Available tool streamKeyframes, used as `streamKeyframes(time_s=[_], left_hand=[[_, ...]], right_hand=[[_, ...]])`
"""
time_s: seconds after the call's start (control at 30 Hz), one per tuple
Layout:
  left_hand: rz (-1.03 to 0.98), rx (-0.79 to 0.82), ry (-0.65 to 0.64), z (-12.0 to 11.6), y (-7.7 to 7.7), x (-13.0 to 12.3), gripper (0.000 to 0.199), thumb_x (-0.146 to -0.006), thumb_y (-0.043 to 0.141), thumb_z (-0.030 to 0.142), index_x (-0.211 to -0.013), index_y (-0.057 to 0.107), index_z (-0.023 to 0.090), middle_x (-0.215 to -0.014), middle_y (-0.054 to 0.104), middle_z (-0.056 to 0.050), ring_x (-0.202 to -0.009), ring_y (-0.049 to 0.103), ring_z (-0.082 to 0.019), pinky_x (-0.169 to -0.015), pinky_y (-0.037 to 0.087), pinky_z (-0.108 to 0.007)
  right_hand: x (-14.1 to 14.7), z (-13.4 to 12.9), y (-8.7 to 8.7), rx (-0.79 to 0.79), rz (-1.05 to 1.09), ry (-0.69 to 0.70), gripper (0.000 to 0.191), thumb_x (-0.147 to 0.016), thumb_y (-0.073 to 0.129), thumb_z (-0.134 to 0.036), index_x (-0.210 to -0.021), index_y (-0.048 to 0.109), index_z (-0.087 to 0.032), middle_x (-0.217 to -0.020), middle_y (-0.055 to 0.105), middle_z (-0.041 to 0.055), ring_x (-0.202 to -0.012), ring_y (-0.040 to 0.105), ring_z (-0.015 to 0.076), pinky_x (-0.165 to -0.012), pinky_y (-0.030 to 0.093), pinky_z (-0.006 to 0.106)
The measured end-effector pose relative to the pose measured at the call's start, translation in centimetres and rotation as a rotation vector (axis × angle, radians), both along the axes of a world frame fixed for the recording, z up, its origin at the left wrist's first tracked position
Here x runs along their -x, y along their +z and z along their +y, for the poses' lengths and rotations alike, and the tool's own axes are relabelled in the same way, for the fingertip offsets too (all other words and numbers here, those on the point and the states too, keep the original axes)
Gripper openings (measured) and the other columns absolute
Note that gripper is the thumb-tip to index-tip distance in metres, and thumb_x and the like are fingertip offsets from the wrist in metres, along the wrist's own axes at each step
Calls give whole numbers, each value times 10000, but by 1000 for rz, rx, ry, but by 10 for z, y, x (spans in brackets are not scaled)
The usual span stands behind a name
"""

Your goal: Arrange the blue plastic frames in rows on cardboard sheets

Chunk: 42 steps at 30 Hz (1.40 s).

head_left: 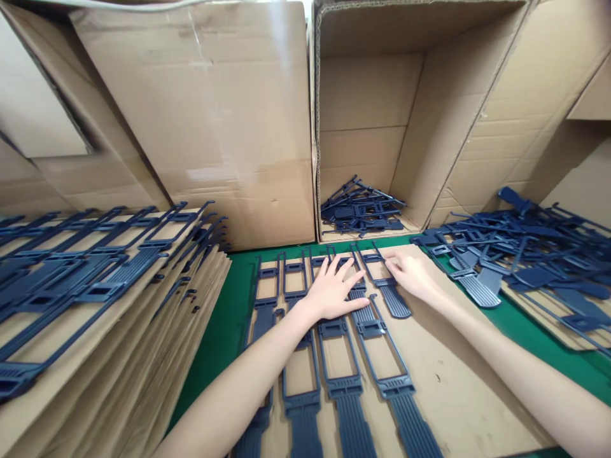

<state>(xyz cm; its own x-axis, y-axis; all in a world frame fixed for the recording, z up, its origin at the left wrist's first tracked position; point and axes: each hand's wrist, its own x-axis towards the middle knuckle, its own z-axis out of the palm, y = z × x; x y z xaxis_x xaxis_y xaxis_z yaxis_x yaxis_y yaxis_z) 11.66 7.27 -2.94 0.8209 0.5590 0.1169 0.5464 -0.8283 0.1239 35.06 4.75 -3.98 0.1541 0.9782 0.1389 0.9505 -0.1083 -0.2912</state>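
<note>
"Which step?"

"Seemingly aligning blue parts on cardboard: resting wide-spread left hand across several, touching the far-right part with narrowed right hand; can't tell if gripping."

"Next?"

"Likely calls for keeping it straight."

"Around?"

"Loaded sheets left, green desk, open box far, loose pile right."

The left hand covers stretches of the dark blue parts beneath it; the curled fingers of the right hand partly hide one another, so whether they grip the ridged part there cannot be told; the bottom edge cuts off the front row; the left edge crops the stacked sheets; the right edge crops the loose pile, its overlapping pieces hiding each other; the heap inside the open box is too tangled to count.
</note>
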Motion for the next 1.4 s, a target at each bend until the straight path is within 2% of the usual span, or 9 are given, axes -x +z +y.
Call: streamKeyframes(time_s=[0.17, 0.4, 0.5, 0.6, 0.8, 0.97, 1.07, 1.17, 1.4], left_hand=[[-8, 1, -3, -1, -2, 2, 729, -861, 268, 725, -1442, 322, 287, -1548, 188, -70, -1421, 56, -352, -1125, 44, -565], [-6, 16, 12, -3, 0, 1, 760, -852, 265, 737, -1442, 326, 262, -1536, 220, -97, -1417, 61, -366, -1125, 42, -564], [-11, 9, 17, -4, 0, 1, 777, -842, 254, 751, -1438, 334, 261, -1534, 225, -101, -1418, 62, -361, -1129, 39, -557], [-18, -4, 22, -4, -1, 2, 767, -844, 241, 751, -1433, 340, 269, -1533, 232, -93, -1420, 72, -350, -1131, 35, -553], [-9, -11, 16, -5, -2, 3, 761, -848, 222, 751, -1433, 339, 278, -1536, 226, -84, -1421, 72, -347, -1130, 37, -553], [-7, -3, 34, -5, -3, 1, 767, -841, 230, 758, -1430, 344, 280, -1533, 235, -82, -1417, 86, -358, -1128, 40, -551], [-5, 2, 41, -5, -2, 1, 763, -837, 229, 764, -1430, 339, 297, -1535, 235, -64, -1418, 94, -350, -1130, 45, -547], [-11, 2, 33, -5, -2, 2, 765, -837, 236, 763, -1429, 344, 291, -1531, 244, -72, -1417, 97, -349, -1130, 45, -547], [-25, -16, 29, -4, -2, 2, 741, -844, 253, 750, -1421, 354, 296, -1526, 260, -70, -1418, 102, -335, -1126, 50, -557]], right_hand=[[-5, 15, 25, -31, -25, 52, 279, -898, 428, -303, -1051, 637, -200, -822, 719, 42, -789, 663, 208, -651, 436, 247], [29, 79, 60, -40, -130, 102, 238, -868, 496, -346, -978, 670, -228, -946, 709, 61, -906, 645, 228, -750, 445, 284], [45, 103, 57, -53, -179, 33, 256, -862, 508, -283, -1024, 652, -146, -1065, 664, 166, -999, 614, 293, -807, 441, 357], [53, 117, 45, -53, -183, -10, 277, -842, 534, -185, -1076, 610, -57, -1042, 647, 241, -1008, 611, 329, -838, 430, 403], [57, 122, 36, -127, -74, -11, 206, -887, 505, -191, -1051, 601, -112, -1017, 654, 210, -1004, 615, 305, -826, 435, 382], [51, 123, 51, -294, 128, -40, 171, -924, 459, -258, -1038, 569, -195, -1132, 622, 144, -1041, 590, 297, -872, 420, 408], [42, 125, 60, -336, 335, -67, 104, -896, 510, -251, -956, 564, -186, -887, 666, 108, -989, 617, 282, -867, 438, 398], [29, 123, 68, -309, 618, -64, 97, -901, 498, -248, -851, 538, -176, -657, 601, 36, -778, 671, 218, -750, 502, 335], [2, 94, 80, -215, 1215, 19, 181, -876, 557, -269, -727, 481, -198, -473, 414, -62, -521, 594, 145, -582, 523, 282]])
